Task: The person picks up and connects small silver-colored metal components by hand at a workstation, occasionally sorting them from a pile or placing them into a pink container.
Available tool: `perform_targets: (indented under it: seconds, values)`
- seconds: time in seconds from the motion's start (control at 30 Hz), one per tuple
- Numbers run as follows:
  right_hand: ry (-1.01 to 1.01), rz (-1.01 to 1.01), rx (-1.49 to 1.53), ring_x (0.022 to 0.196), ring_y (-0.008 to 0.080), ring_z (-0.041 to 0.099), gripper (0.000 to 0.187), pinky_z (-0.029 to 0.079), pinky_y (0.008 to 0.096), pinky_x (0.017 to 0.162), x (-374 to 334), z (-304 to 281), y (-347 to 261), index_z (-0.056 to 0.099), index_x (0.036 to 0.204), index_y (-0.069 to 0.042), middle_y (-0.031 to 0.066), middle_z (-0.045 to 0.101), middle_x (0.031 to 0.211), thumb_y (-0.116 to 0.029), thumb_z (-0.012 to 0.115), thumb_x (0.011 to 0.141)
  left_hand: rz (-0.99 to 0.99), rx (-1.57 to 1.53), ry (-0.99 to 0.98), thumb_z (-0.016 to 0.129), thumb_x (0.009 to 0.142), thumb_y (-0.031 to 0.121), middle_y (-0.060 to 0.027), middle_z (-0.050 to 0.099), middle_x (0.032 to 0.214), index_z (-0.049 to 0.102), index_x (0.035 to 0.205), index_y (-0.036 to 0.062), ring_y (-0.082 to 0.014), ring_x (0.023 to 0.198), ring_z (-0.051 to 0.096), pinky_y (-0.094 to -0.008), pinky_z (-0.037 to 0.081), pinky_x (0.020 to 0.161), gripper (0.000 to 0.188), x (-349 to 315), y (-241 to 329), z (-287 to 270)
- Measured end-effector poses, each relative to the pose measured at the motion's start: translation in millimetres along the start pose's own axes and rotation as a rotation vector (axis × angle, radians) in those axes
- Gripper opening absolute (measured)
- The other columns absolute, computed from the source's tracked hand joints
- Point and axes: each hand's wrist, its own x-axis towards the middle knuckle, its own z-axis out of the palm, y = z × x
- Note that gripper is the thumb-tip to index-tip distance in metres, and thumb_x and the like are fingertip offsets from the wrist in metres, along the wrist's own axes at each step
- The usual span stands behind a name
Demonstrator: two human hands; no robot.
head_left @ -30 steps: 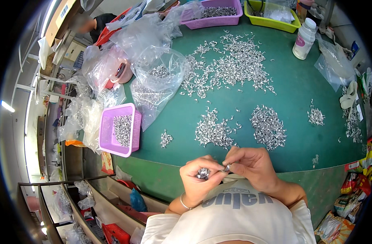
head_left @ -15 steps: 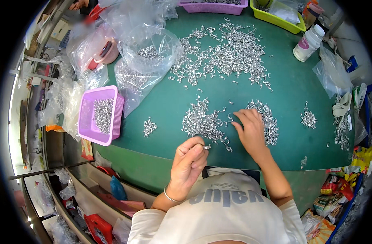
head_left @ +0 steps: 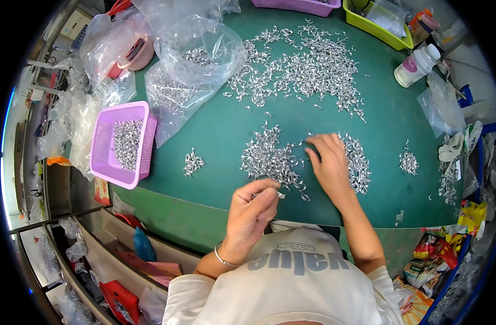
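My left hand (head_left: 252, 211) is closed in a pinch in front of the middle pile, with a small curved silver metal piece (head_left: 281, 195) sticking out at the fingertips. Palm down, my right hand (head_left: 330, 162) hovers over the gap between two heaps, thumb and fingers apart, nothing visible between them. To its left lies the middle pile of curved metal pieces (head_left: 269, 157). Partly behind the hand is the right-hand pile (head_left: 357, 165). Smaller clusters sit farther out, a left one (head_left: 193, 162) and a right one (head_left: 408, 161).
A big scatter of the same pieces (head_left: 313, 70) covers the far green table (head_left: 215, 184). At left stand a purple basket (head_left: 98, 162) of pieces and a clear plastic bag (head_left: 174, 119) holding more. A white bottle (head_left: 416, 66) and a yellow-green tray (head_left: 380, 30) are at far right.
The view has shifted slightly. My right hand has drawn its fingers a little closer together beside the middle pile. My left hand keeps its pinch, slightly turned.
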Motion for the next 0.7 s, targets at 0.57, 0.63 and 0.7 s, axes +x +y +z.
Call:
perform_targets:
  seconds: [0.57,0.63,0.7]
  values:
    - [0.026,-0.037,-0.029,0.076,0.0246,0.051,0.009,0.038,0.0329,0.069,-1.2,24.0,-22.1,0.059,0.078,-0.001,0.0091,0.058,0.081,-0.002,0.063,0.071,0.006,0.047,0.023,0.052,0.084,0.001,0.0043,0.038,0.058,0.058,0.095,-0.0031,-0.0038,0.049,0.03,-0.0184,0.021,0.042,0.013,-14.8,13.7,-18.8]
    - [-0.001,0.038,0.221,0.073,0.0214,0.053,0.013,0.04,0.0299,0.068,-3.9,3.7,-48.8,0.059,0.081,0.0,0.0084,0.059,0.082,0.003,0.063,0.07,0.015,0.059,0.046,0.052,0.084,0.0,0.0036,0.04,0.059,0.058,0.095,-0.0035,-0.0037,0.049,0.03,-0.0187,0.022,0.042,0.013,-17.4,17.1,-21.6]
    - [-0.011,0.109,0.454,0.072,0.0183,0.053,0.017,0.041,0.027,0.066,-8.0,-17.7,-73.1,0.059,0.083,0.001,0.008,0.059,0.082,0.007,0.063,0.068,0.024,0.092,0.041,0.054,0.082,0.0,0.0038,0.043,0.06,0.059,0.095,-0.0035,-0.0029,0.049,0.033,-0.0185,0.023,0.043,0.014,-18.4,19.6,-22.3]
